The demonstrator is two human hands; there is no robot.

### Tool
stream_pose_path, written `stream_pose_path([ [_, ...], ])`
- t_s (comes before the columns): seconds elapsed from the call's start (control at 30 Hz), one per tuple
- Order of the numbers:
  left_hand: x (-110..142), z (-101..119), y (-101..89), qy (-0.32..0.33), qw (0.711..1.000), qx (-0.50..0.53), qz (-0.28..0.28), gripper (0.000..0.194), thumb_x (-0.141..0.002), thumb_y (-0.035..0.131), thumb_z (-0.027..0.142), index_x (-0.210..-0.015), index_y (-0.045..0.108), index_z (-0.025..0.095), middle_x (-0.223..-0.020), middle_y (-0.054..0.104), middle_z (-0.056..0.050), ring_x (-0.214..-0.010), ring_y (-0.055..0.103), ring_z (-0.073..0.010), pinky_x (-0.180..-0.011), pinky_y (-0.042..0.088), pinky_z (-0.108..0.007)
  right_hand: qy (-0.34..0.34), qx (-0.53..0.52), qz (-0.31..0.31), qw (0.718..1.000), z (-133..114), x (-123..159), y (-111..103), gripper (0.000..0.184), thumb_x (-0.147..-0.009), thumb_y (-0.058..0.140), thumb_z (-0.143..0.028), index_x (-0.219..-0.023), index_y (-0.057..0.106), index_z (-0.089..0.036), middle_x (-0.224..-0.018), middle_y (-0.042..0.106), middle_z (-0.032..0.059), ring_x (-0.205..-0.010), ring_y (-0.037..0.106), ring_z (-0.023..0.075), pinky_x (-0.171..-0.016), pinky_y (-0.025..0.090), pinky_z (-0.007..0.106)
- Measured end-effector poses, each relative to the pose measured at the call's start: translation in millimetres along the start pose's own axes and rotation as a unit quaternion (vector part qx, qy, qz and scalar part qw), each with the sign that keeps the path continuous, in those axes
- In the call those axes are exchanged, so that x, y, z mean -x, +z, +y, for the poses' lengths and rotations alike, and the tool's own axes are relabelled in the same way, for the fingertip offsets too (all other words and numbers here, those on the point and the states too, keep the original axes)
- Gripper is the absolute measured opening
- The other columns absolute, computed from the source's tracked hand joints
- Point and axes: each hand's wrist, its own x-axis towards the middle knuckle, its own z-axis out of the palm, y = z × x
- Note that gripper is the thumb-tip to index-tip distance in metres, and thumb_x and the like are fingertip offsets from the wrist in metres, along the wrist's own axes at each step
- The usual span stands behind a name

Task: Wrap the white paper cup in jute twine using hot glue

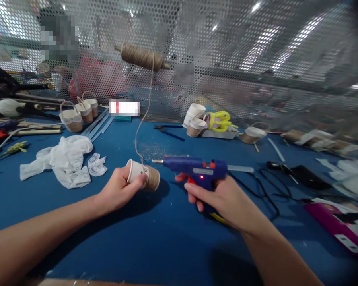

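My left hand [119, 186] is closed around a small white paper cup [133, 171], tilted on its side with its mouth to the left. Brown twine [152, 178] wraps the cup's base end. From it a loose strand [140, 127] climbs to a twine spool [141, 56] on a rod at the mesh panel. My right hand [211, 194] grips a blue glue gun [193, 167] with a lit red light and a clear glue stick in its back. Its metal nozzle points left toward the cup, a short gap away.
Finished-looking twine-wrapped cups [71, 120] with handles stand at the back left. White lace fabric [62, 159] lies left of my hand. Blue pliers [170, 131], yellow-handled scissors [219, 120] and stacked cups are behind. Black cables [265, 190] and a purple power strip [334, 226] lie right.
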Motion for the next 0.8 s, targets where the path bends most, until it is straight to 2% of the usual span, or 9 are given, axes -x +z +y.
stream_pose_path([
  [0.13,-1,-1,-1.3,0.022,0.999,-0.029,-0.002,0.028,-0.081,0.041,0.027,-0.07,0.061,0.011,-0.069,0.058,-0.005,-0.063,0.049,-0.0129,-0.061,0.041,-0.022,0.031,0.047,0.02,0.998,0,4,11,0.025,-0.07,0.056,-0.041,-0.078,0.058,-0.017,-0.051,0.052,-0.0016,-0.046,0.051,0.0118,-0.041,0.045,0.023],
  [0.27,-2,-3,-2.6,0.033,0.998,-0.044,-0.013,0.029,-0.082,0.041,0.027,-0.073,0.063,0.011,-0.073,0.061,-0.006,-0.068,0.053,-0.0146,-0.064,0.042,-0.023,0.033,0.11,0.05,0.992,1,6,15,0.024,-0.07,0.056,-0.043,-0.073,0.059,-0.019,-0.043,0.051,-0.0029,-0.039,0.049,0.0128,-0.038,0.043,0.025],
  [0.47,-2,-1,-3.3,0.061,0.995,-0.068,-0.03,0.028,-0.082,0.042,0.024,-0.071,0.064,0.011,-0.072,0.062,-0.007,-0.071,0.055,-0.0165,-0.066,0.043,-0.025,-0.044,0.173,0.055,0.982,4,8,16,0.023,-0.075,0.051,-0.043,-0.075,0.063,-0.024,-0.035,0.047,-0.0044,-0.032,0.047,0.0143,-0.034,0.038,0.027],
  [0.67,-4,1,-4.7,0.093,0.992,-0.069,-0.047,0.025,-0.082,0.041,0.019,-0.073,0.064,0.014,-0.083,0.066,-0.008,-0.078,0.057,-0.0167,-0.073,0.042,-0.025,-0.091,0.221,0.058,0.969,6,9,14,0.021,-0.076,0.049,-0.04,-0.079,0.065,-0.026,-0.039,0.05,-0.0025,-0.042,0.055,0.0179,-0.037,0.041,0.029],
  [0.8,-3,2,-5.4,0.06,0.996,-0.045,-0.047,0.025,-0.082,0.041,0.022,-0.079,0.064,0.013,-0.083,0.064,-0.008,-0.079,0.057,-0.0178,-0.072,0.043,-0.025,-0.096,0.236,0.067,0.965,9,10,14,0.023,-0.076,0.048,-0.043,-0.075,0.065,-0.026,-0.04,0.051,-0.0016,-0.043,0.055,0.019,-0.037,0.041,0.03],
])
